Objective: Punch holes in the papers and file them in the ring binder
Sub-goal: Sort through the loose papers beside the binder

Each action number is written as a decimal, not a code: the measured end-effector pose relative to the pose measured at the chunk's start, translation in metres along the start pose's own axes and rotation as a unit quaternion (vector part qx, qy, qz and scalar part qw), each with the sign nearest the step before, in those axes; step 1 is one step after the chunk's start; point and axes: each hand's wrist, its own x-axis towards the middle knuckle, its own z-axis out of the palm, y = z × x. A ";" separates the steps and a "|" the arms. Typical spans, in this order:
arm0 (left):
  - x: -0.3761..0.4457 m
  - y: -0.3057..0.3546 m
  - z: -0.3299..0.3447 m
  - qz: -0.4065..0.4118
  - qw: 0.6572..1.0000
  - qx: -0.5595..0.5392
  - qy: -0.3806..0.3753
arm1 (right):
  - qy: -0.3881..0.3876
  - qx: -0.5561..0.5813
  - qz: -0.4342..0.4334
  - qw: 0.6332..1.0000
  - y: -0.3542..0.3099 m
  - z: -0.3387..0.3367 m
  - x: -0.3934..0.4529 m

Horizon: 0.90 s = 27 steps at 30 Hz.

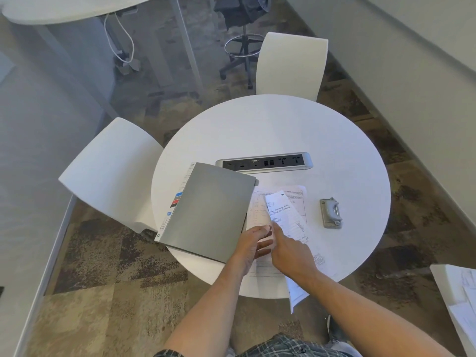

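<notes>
1. head view, looking down on a round white table (270,130), and both hands are at work near its front edge.
2. the grey binder (208,212) lies on the left part of the table, its near corner hanging just past the rim; coloured index tabs (177,200) peek out along its left side.
3. the papers (288,215) sit just right of the binder: a printed sheet lies flat, and a handwritten sheet is tilted across it, its lower end hanging off the table's front edge.
4. the left hand (253,247) comes in over the binder's near right corner, fingers curled onto the paper edge; it looks like a pinch, though the fingertips are partly hidden.
5. the right hand (289,252) lies right against the left one, on top of the handwritten sheet, fingers bent down on the paper; whether it grasps or just presses, i cannot tell.
6. the hole punch (331,213) stands alone to the right of the papers, apart from both hands, untouched.
7. a power strip (264,163) is set into the table behind the binder, whose far corner overlaps it.
8. two white chairs, one at the left (110,173) and one at the far side (291,65), are at the table.
9. plaid shorts (288,346) show at the bottom.
</notes>
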 end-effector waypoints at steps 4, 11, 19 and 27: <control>0.000 -0.024 -0.001 0.064 0.926 0.348 0.134 | -0.008 -0.040 0.051 0.998 0.003 -0.002 0.005; -0.004 -0.040 0.011 0.002 0.865 0.463 0.196 | -0.030 -0.082 0.075 0.993 0.010 -0.002 0.002; 0.012 -0.021 0.016 -0.055 0.938 0.279 0.199 | -0.045 -0.041 0.093 0.994 0.016 -0.009 0.010; 0.018 -0.029 0.006 -0.041 0.970 0.185 0.153 | -0.051 -0.043 0.089 0.994 0.025 -0.003 0.010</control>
